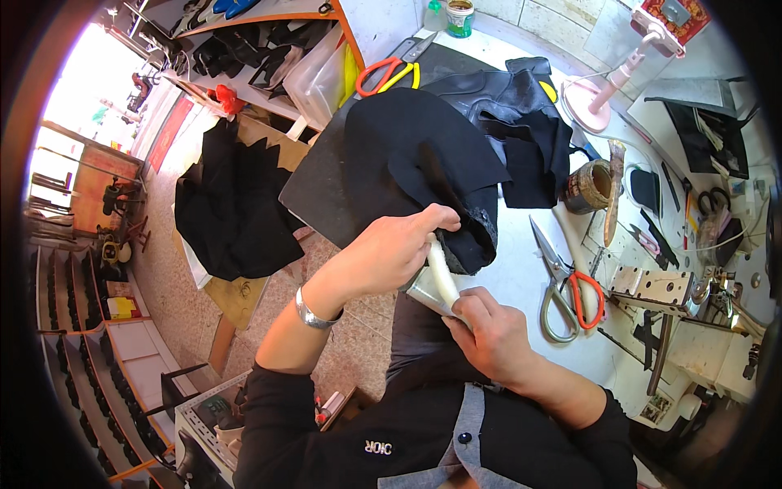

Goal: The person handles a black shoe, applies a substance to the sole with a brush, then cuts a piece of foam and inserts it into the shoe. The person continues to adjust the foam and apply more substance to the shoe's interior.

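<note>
Black fabric pieces (407, 130) lie on a dark board (314, 196), one edge folded up toward me. My left hand (399, 248), with a silver bracelet on its wrist, is closed at that folded edge. A curved white strip (442, 273) runs from its fingers down to my right hand (493, 330). The right fingers are pinched around the strip's lower end. Whether the left fingers grip the strip, the fabric or both is partly hidden. Beside the strip, a pale flat edge (425, 292) shows under my hands.
Red-and-grey-handled scissors (562, 285) lie on the white table (521, 244), right of my hands. A stained pot (588, 186) and a sewing machine (652, 285) stand beyond. Another pair of scissors (395, 67) rests at the back. More black fabric (236, 208) lies at left.
</note>
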Motion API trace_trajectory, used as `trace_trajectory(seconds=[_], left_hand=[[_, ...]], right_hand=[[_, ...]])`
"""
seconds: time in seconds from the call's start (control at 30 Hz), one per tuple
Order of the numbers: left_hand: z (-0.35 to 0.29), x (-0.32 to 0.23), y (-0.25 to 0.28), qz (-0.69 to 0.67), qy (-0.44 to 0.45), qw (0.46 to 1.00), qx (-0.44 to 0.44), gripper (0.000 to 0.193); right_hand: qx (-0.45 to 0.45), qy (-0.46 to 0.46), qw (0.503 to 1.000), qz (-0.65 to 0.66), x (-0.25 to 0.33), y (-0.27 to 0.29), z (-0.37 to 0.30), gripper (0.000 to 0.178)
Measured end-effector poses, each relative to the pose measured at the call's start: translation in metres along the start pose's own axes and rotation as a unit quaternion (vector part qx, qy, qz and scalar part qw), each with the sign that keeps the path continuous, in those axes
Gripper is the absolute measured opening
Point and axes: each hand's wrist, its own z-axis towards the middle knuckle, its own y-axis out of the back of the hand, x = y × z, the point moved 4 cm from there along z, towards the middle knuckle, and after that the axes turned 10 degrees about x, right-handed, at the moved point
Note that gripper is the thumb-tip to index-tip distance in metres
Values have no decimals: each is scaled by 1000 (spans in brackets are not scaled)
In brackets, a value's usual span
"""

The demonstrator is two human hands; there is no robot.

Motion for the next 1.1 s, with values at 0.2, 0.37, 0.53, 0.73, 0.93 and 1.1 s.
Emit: trace_trajectory(seconds=[0.2, 0.37, 0.53, 0.73, 0.93, 1.1], left_hand=[[6, -7, 5, 41, -16, 998, 48, 31], [6, -16, 6, 92, -48, 992, 66, 27], [4, -18, 6, 139, -40, 985, 98, 25], [-18, -44, -22, 243, -10, 970, 18, 31], [-25, -47, -54, 301, -3, 950, -90, 46], [-27, -38, -64, 271, -6, 952, -145, 44]], right_hand=[[-9, 2, 1000, -15, -3, -1, -1, 21], [-21, 10, 999, -41, -5, -1, -1, 19], [-33, 18, 997, -73, -9, -3, -4, 18], [-37, 36, 993, -106, -18, -8, -4, 18], [-6, 35, 995, -94, -18, -12, -6, 34], [10, 16, 996, -82, -15, -16, -8, 37]])
